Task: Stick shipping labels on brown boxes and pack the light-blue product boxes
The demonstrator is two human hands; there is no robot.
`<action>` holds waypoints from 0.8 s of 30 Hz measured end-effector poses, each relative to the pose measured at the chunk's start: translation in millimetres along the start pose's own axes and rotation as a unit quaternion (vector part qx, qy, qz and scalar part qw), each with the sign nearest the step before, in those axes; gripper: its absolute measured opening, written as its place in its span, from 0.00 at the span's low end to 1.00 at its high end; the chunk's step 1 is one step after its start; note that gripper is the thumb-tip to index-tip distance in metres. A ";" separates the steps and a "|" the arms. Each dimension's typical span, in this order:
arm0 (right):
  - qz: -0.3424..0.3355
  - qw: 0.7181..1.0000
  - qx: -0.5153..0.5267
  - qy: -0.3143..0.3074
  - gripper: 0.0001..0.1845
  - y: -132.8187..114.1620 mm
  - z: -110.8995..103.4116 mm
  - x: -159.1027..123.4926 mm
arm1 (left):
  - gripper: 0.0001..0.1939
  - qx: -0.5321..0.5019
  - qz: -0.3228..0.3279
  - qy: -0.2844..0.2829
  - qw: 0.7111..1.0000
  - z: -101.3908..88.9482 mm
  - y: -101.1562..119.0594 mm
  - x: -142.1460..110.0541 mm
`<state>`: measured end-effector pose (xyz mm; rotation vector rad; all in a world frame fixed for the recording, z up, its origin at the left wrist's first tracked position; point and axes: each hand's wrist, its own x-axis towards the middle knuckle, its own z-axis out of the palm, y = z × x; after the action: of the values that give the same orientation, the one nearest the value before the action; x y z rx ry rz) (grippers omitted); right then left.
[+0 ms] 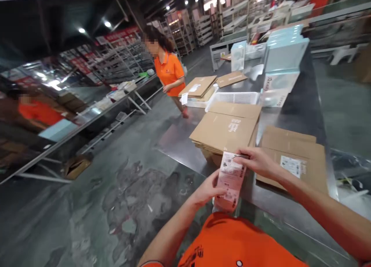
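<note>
Your left hand (205,191) and your right hand (256,162) both hold a long, narrow paper shipping label (231,181), white with a pink tint and printed with black barcodes, up in front of your orange polo shirt (237,244). Your right fingers (242,153) are pinched on the label's top edge, while your left fingers (217,187) are closed on its side lower down, so neither hand is released. The label sits just above the near edge of a long stainless steel table (176,143).

Directly ahead of your hands, a stack of flat brown cardboard mailers (224,128) with white printing lies on the table. Just beside your right hand lies a looser brown cardboard mailer (298,155) bearing a white printed sticker (292,166). Farther along the table are a white slotted plastic basket (233,98), a smaller pile of brown cardboard mailers (198,86), and a stack of pale blue boxes (285,52).

A co-worker in an orange polo shirt (169,72) stands beyond the table's far end. Tall metal shelving (181,31) lines the background, above a worn grey concrete floor (130,193).
</note>
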<state>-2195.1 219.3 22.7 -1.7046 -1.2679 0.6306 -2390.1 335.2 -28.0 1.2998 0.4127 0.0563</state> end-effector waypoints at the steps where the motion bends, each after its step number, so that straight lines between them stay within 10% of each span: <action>1: -0.001 1.000 0.010 0.003 0.18 -2.9 6.9 1.8 | 0.42 -0.033 0.033 0.012 0.999 -1.5 8.2 -0.6; 6: -0.039 0.999 0.006 0.001 0.17 -16.1 28.1 10.0 | 0.15 -0.008 0.094 0.167 0.981 -8.5 40.3 15.5; 14: 0.006 0.963 -0.220 0.158 0.14 10.9 -16.1 117.3 | 0.26 0.011 -0.024 0.184 0.982 -78.6 18.0 37.3; 18: 0.109 0.886 -0.445 0.070 0.31 27.4 -40.6 159.4 | 0.26 0.006 -0.101 0.171 0.980 -115.5 -10.6 17.2; 24: 0.064 0.873 -0.472 0.104 0.29 20.4 -6.5 167.0 | 0.30 -0.105 0.049 0.265 0.957 -157.4 17.3 27.7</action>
<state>-2122.2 371.0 25.7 -2.5728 -1.4078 -0.1849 -2412.7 492.6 -51.4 1.0828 0.7778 0.5283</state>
